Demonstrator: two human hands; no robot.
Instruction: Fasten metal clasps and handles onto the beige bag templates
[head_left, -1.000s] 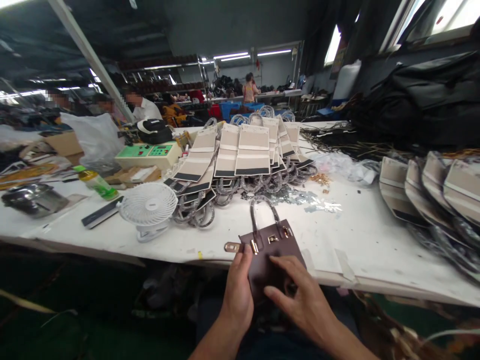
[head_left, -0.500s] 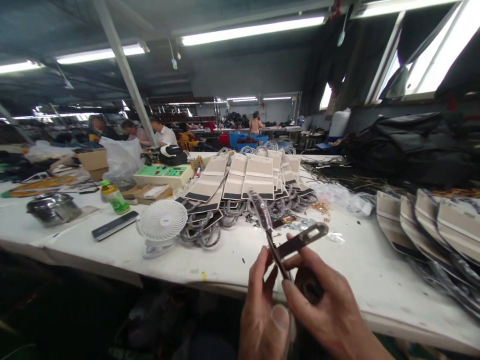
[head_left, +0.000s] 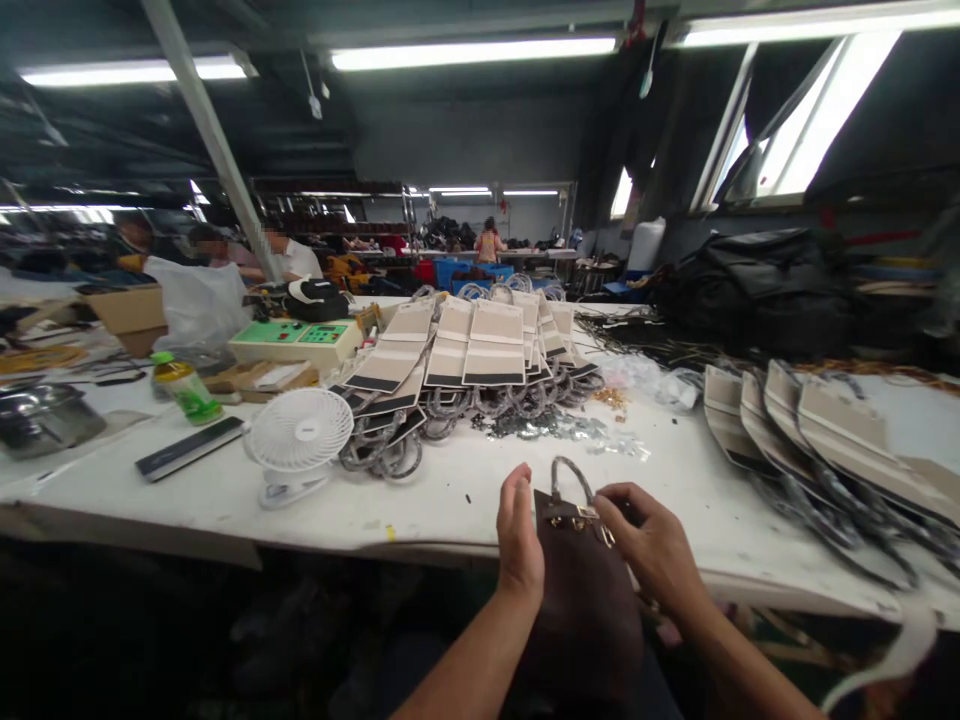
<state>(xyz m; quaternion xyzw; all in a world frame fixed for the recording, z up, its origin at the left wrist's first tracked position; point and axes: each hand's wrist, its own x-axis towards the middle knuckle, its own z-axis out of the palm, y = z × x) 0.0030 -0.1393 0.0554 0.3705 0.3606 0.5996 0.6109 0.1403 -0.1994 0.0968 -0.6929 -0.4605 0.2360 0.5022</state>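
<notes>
A small dark brown handbag (head_left: 581,580) with gold clasps and a wrapped handle sits upright at the near edge of the white table (head_left: 450,490), between my hands. My left hand (head_left: 519,535) presses against its left side, fingers together. My right hand (head_left: 651,545) grips its upper right corner by the gold hardware, fingers curled round it.
A fan of beige bag panels with handles (head_left: 480,345) lies mid-table, another row (head_left: 810,425) at the right. A small white fan (head_left: 298,435), a green bottle (head_left: 184,388), a green control box (head_left: 296,340) and a steel pot (head_left: 37,418) stand at the left. Several people work behind.
Half a second ago my hands held the bag raised and edge-on with its strap sticking out. Now it is lowered to the table edge, front facing me, and the view has tilted down.
</notes>
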